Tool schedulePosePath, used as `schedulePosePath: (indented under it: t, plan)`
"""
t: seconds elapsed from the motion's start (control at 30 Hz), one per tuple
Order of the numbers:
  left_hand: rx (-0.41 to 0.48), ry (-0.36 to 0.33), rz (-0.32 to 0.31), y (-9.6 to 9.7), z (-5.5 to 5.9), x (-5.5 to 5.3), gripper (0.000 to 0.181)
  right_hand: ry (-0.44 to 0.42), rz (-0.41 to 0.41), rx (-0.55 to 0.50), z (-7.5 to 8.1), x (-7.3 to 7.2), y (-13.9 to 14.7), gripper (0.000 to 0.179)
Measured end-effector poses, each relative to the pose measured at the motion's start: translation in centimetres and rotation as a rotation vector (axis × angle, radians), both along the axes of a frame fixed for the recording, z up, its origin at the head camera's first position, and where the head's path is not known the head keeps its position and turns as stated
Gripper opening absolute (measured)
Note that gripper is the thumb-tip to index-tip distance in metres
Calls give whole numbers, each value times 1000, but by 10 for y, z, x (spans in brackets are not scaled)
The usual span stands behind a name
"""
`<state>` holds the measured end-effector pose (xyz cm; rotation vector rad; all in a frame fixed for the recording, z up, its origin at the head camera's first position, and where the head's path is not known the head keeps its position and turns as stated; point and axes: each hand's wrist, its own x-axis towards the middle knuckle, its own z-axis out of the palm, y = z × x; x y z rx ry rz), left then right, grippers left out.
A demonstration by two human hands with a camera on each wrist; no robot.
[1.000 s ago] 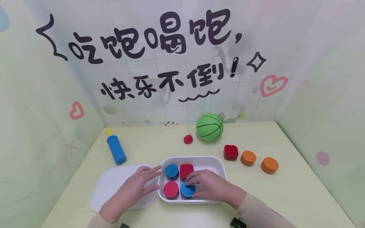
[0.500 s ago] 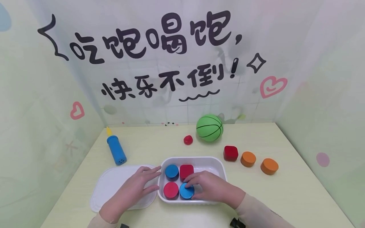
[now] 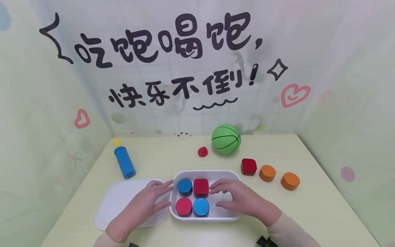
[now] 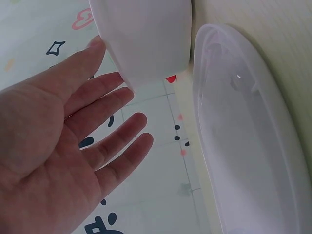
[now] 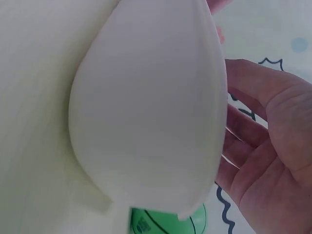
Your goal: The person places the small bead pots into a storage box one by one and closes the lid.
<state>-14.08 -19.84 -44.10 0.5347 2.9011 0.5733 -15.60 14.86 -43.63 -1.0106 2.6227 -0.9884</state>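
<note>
A white plastic box [image 3: 203, 219] stands at the front middle of the table. Its left half holds a blue round block [image 3: 185, 185], a red rounded square block [image 3: 201, 187], a red round block [image 3: 183, 206] and a lighter-looking blue round block [image 3: 201, 207]. My left hand [image 3: 147, 201] rests its straight fingertips against the box's left rim. Over the right half hovers my right hand [image 3: 243, 199], fingers bent loosely with nothing between them, apart from the blue block. In the right wrist view the box wall hides its fingertips. Below my left hand lies a white lid [image 3: 108, 206].
Right of the box are a red square block [image 3: 248, 166] and two orange round blocks [image 3: 267, 173]. Behind it sit a small red piece [image 3: 202, 152] and a green ball [image 3: 226, 139]. A blue hand pump [image 3: 125, 162] lies back left. Fabric walls enclose the table.
My right hand has let go of the front blue round block and moved right and slightly up. That block shifted a little left, beside the red round one. The left hand stays put.
</note>
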Motion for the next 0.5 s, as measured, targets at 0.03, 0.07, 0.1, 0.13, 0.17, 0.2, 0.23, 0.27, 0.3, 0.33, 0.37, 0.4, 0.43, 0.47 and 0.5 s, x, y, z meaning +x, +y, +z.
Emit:
schedulePosePath:
  t: [0.03,0.07,0.1,0.13,0.17,0.2,0.23,0.27,0.3,0.33,0.37,0.4,0.43,0.47,0.5]
  plan:
    - [2,-2,2,0,-1,0,61,14,-7,-6,0,-1,5,36]
    - [3,-3,4,1,-1,-1,61,26,-15,-13,0,-3,9,35]
    - [3,0,3,1,-1,-1,61,36,-29,-15,0,-4,14,35]
    - [2,1,2,2,-1,-1,61,47,-40,-23,1,-6,18,34]
    - [3,3,1,2,-2,-2,60,62,-52,-29,1,-8,23,34]
    - [2,7,-2,3,-2,-2,60,82,-61,-37,2,-10,27,33]
    - [1,11,-3,3,-2,-2,60,92,-76,-44,2,-13,32,33]
    - [-2,15,-5,4,-1,-3,60,104,-95,-51,3,-15,36,33]
    - [-4,18,-5,4,-2,-3,60,118,-118,-54,3,-18,41,33]
    - [-4,17,-3,4,-2,-3,60,128,-136,-62,3,-21,45,34]
    - [-5,17,-1,5,-2,-4,60,144,-154,-66,3,-24,50,33]
    - [-6,15,5,5,-2,-4,60,156,-170,-75,3,-27,54,33]
    - [-6,12,11,6,-2,-5,61,170,-186,-83,3,-30,59,32]
    - [-7,11,16,6,-2,-5,60,190,-197,-94,2,-33,63,32]
    - [-5,8,22,7,-2,-5,60,207,-206,-105,1,-37,67,32]
